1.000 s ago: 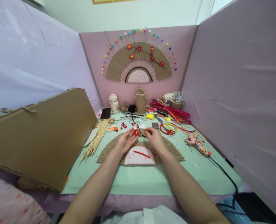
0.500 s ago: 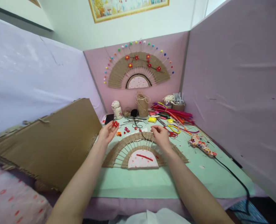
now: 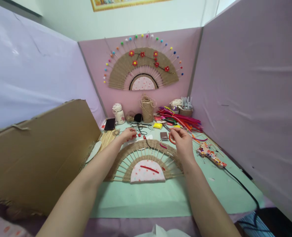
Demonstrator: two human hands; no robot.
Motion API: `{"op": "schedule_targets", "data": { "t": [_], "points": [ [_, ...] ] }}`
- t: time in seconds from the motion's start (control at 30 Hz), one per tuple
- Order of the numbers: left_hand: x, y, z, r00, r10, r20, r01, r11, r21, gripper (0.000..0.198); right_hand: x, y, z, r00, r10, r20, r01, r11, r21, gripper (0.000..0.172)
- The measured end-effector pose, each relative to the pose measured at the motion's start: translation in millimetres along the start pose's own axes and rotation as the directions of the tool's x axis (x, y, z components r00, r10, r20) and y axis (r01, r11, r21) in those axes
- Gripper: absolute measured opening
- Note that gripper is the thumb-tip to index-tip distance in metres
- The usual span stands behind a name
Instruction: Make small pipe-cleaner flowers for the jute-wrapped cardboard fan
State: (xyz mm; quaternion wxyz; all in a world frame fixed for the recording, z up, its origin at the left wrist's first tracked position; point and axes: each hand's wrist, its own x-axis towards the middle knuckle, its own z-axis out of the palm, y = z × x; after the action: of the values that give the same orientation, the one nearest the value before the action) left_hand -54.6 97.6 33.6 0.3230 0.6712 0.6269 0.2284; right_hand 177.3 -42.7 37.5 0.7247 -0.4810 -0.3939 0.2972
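My left hand is over the small red flowers behind the left part of a woven fan; its fingers are bent, and what they hold, if anything, is too small to tell. My right hand is pinched beside the red scissors, and I cannot make out anything between its fingertips. The fan lies flat on the green table, with a red strip on its pink dotted half circle. A short pink-red piece rests on the fan's upper edge.
A finished fan with red flowers hangs on the pink back panel. Behind the hands stand a twine roll, a white bottle and pipe cleaners. A glue gun lies right, cardboard stands left, and sticks lie beside it.
My left hand has moved right and down onto the small flowers; the red flower it held is no longer visible in it. My right hand has shifted slightly right. The whole view has tilted down.
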Motion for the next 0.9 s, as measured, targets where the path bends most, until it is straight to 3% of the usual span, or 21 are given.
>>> {"op": "schedule_targets", "data": {
  "t": [0.07, 0.13, 0.2, 0.27, 0.37, 0.47, 0.6, 0.77, 0.9],
  "points": [
    [5.0, 2.6, 7.2, 0.997, 0.07, 0.021, -0.074, 0.963, 0.261, 0.031, -0.4, -5.5, -4.3, 1.0, -0.023, 0.019, 0.023, 0.999, -0.039, 0.028],
    [8.7, 5.0, 11.3, 0.993, 0.12, 0.009, -0.117, 0.939, 0.322, 0.034, 1.3, -6.9, -4.8, 0.996, -0.036, 0.086, 0.048, 0.989, -0.143, 0.026],
    [9.3, 6.6, 13.9, 0.985, 0.17, -0.004, -0.157, 0.918, 0.365, 0.035, 6.3, -3.3, 0.6, 0.974, -0.016, 0.225, 0.093, 0.938, -0.334, 0.023],
    [6.2, 7.5, 15.5, 0.971, 0.237, -0.009, -0.206, 0.859, 0.469, 0.031, 14.8, 5.3, 13.2, 0.912, 0.064, 0.404, 0.188, 0.812, -0.553, 0.019],
    [-2.9, 7.5, 15.2, 0.955, 0.297, -0.002, -0.241, 0.779, 0.579, 0.027, 30.3, 24.8, 42.3, 0.839, 0.185, 0.511, 0.318, 0.596, -0.737, 0.019],
    [-12.3, 4.9, 7.6, 0.953, 0.301, -0.023, -0.234, 0.783, 0.576, 0.027, 42.1, 47.0, 73.1, 0.803, 0.301, 0.514, 0.361, 0.44, -0.822, 0.022],
    [-21.6, -3.0, -15.0, 0.95, 0.307, -0.064, -0.225, 0.81, 0.541, 0.03, 48.1, 71.5, 98.6, 0.766, 0.407, 0.498, 0.395, 0.314, -0.863, 0.026],
    [-31.0, -9.8, -45.9, 0.934, 0.322, -0.156, -0.235, 0.881, 0.41, 0.03, 50.7, 84.5, 106.3, 0.774, 0.454, 0.442, 0.367, 0.247, -0.897, 0.025],
    [-36.5, -8.0, -64.1, 0.917, 0.319, -0.24, -0.238, 0.92, 0.312, 0.028, 60.0, 79.0, 109.2, 0.777, 0.439, 0.451, 0.385, 0.235, -0.892, 0.021]
  ]
}}
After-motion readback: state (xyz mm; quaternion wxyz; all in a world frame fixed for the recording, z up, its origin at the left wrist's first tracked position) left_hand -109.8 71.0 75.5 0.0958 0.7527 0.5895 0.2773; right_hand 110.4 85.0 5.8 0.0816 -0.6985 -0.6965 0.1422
